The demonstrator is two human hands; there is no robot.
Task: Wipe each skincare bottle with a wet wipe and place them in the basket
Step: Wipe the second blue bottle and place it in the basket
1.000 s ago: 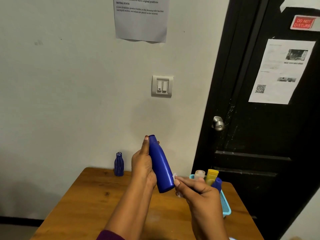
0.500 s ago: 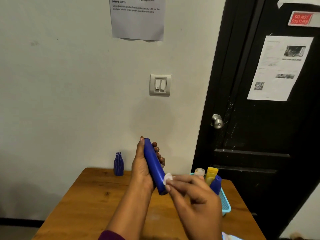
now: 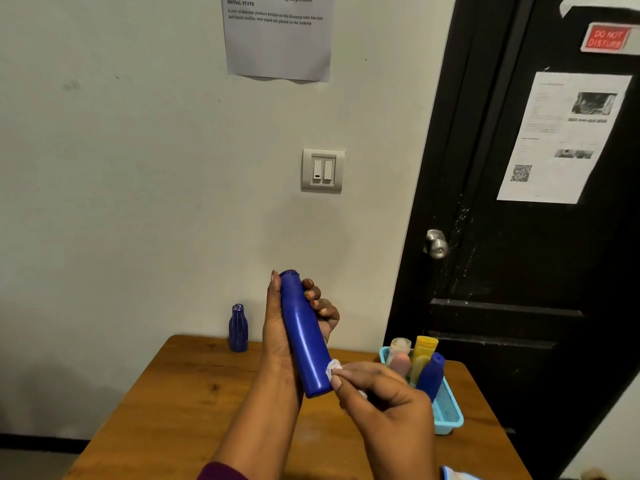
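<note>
Left hand grips the tall blue bottle: thumb along one side, fingers curled round the upper part near the cap. The bottle is in the air, left of the basket and above its rim. It is near upright, cap end up, base tipped slightly toward the basket.

Right hand pinches a small white wet wipe between thumb and fingertips. The wipe touches the bottle's lower side on the basket side, just above the base. Most of the wipe is hidden in the hand.

The basket is light blue plastic and sits on a wooden table. In it stand a pale bottle, a yellow tube and a dark blue bottle, packed together at the end away from the camera. The right hand overlaps the basket's left edge in view; can't tell if they touch.

A small ribbed blue bottle stands upright on the table, well left of the basket, against the wall.

A black door with a metal knob is behind and above the basket. On it, high above the basket, are a printed sheet and a red "DO NOT DISTURB" sign. On the wall, up and left of the basket, are a light switch and a paper notice.
</note>
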